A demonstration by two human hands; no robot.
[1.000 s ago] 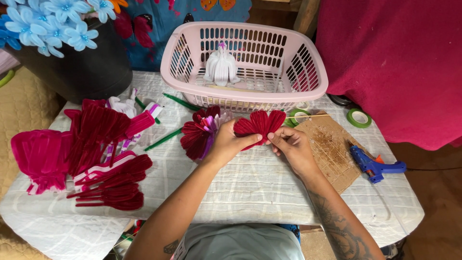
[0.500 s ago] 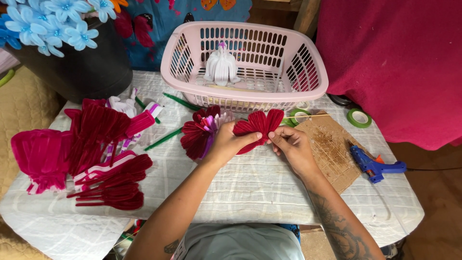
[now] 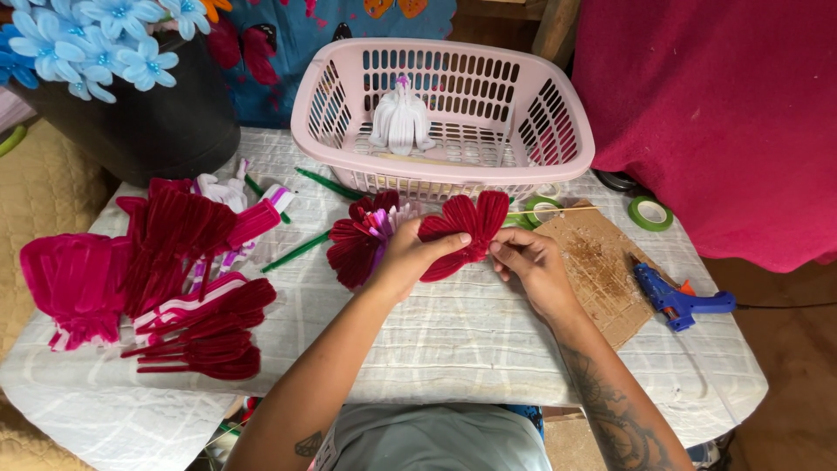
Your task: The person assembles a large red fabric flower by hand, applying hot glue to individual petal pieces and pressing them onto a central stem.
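Hands, left (image 3: 410, 257) and right (image 3: 527, 262), both pinched shut on red petal (image 3: 462, 222), just before pink basket (image 3: 445, 113).

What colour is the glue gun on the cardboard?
Blue glue gun with an orange trigger, seen in the head view.

Light: bright, even, diffuse daylight
Shadows: soft, faint under pink basket (image 3: 558, 166)
Glare: none
Focus: sharp centre
Edges: slight wide-angle bend

White-clothed table (image 3: 453, 340) — crimson drape (image 3: 724, 113) behind
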